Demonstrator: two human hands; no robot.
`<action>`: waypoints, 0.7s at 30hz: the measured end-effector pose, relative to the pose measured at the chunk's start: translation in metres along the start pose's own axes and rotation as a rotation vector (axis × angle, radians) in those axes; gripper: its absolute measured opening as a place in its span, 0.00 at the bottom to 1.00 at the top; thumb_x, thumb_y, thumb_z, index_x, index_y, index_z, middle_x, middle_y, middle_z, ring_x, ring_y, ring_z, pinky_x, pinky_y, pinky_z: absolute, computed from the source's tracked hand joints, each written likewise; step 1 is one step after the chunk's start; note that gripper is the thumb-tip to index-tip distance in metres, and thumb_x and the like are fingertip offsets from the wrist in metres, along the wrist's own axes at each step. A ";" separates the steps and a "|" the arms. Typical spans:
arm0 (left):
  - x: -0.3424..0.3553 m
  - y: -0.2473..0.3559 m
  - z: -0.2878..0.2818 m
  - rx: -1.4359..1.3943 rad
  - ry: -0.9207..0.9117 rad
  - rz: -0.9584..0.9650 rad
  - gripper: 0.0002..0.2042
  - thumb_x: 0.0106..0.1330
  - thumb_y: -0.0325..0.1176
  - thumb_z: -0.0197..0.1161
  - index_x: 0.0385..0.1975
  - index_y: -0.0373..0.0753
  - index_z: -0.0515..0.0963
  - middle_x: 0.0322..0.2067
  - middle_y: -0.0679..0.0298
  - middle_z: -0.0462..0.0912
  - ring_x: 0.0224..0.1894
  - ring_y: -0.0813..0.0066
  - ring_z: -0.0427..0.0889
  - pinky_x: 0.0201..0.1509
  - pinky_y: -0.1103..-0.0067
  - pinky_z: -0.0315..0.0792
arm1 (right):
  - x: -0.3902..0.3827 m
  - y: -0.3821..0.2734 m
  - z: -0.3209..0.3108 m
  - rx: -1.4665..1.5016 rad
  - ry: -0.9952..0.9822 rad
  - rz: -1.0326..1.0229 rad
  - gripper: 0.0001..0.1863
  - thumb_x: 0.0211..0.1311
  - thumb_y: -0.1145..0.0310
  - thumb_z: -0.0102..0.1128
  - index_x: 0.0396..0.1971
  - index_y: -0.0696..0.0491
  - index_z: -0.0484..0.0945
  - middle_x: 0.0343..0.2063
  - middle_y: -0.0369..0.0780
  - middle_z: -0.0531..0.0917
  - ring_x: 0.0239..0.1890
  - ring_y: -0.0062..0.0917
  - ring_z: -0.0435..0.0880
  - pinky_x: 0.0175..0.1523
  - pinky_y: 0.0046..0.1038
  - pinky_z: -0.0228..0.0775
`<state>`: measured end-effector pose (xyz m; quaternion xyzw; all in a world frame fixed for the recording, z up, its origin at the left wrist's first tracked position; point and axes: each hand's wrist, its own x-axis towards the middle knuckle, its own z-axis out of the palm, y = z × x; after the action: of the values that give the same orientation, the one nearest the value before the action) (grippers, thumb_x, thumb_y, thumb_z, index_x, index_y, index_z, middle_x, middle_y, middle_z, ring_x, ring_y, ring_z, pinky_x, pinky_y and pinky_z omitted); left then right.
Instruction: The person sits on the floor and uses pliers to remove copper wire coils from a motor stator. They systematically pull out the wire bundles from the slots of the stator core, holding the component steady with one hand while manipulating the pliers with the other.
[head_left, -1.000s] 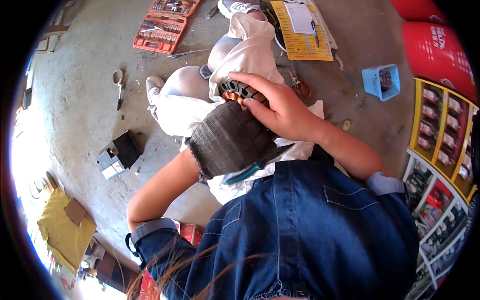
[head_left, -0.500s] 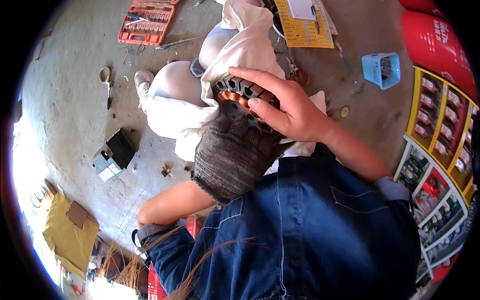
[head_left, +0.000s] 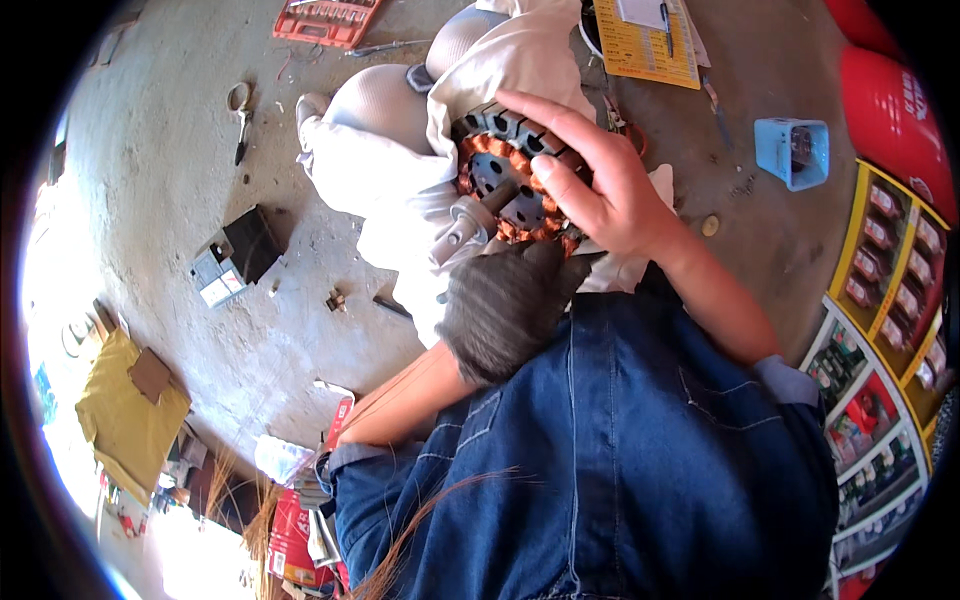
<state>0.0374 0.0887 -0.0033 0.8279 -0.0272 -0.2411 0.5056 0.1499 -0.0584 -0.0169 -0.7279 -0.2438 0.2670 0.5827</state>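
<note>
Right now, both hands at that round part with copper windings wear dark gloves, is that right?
Not quite: the head view shows the right hand at that round part bare; only the left hand wears a dark glove.

The left grip, a hand in a dark grey knitted glove, lies against the lower edge of a round metal ring wound with copper coils. The bare right grip spans the ring's right side, its thumb over the coils and its index finger along the slotted outer rim. A grey metal shaft juts from the perforated centre. Beneath spreads a white cloth draped over the lap, above a dark blue denim garment. On the grey concrete floor stand a light blue square plastic bin at right and a black-and-grey box at left.
</note>
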 end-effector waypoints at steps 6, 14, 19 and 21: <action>-0.012 -0.049 0.036 0.007 0.257 0.436 0.19 0.65 0.28 0.60 0.57 0.36 0.73 0.52 0.54 0.80 0.50 0.60 0.81 0.53 0.72 0.75 | -0.008 0.008 0.004 0.011 0.034 -0.012 0.26 0.66 0.77 0.46 0.65 0.63 0.64 0.61 0.47 0.73 0.62 0.28 0.73 0.67 0.28 0.60; -0.010 -0.026 0.022 -0.769 0.011 -0.221 0.15 0.72 0.44 0.54 0.43 0.38 0.79 0.19 0.65 0.74 0.21 0.72 0.73 0.28 0.75 0.67 | -0.010 0.008 0.005 -0.019 0.036 -0.049 0.26 0.66 0.75 0.48 0.65 0.62 0.64 0.60 0.48 0.74 0.62 0.29 0.74 0.67 0.28 0.60; -0.005 -0.002 0.005 0.420 0.115 0.183 0.10 0.67 0.42 0.58 0.35 0.42 0.79 0.25 0.56 0.81 0.26 0.58 0.80 0.29 0.68 0.73 | -0.011 0.006 0.004 -0.084 0.043 -0.062 0.26 0.67 0.73 0.47 0.65 0.61 0.64 0.61 0.48 0.73 0.63 0.31 0.73 0.66 0.28 0.61; -0.006 0.010 -0.007 0.631 -0.013 0.112 0.09 0.66 0.41 0.57 0.32 0.44 0.78 0.25 0.60 0.80 0.26 0.63 0.81 0.30 0.69 0.74 | -0.011 0.006 0.006 -0.079 0.059 -0.065 0.26 0.68 0.72 0.48 0.65 0.59 0.65 0.59 0.47 0.75 0.60 0.29 0.75 0.64 0.28 0.63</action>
<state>0.0367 0.0914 0.0099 0.9396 -0.1494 -0.1978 0.2362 0.1380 -0.0629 -0.0224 -0.7494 -0.2606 0.2166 0.5688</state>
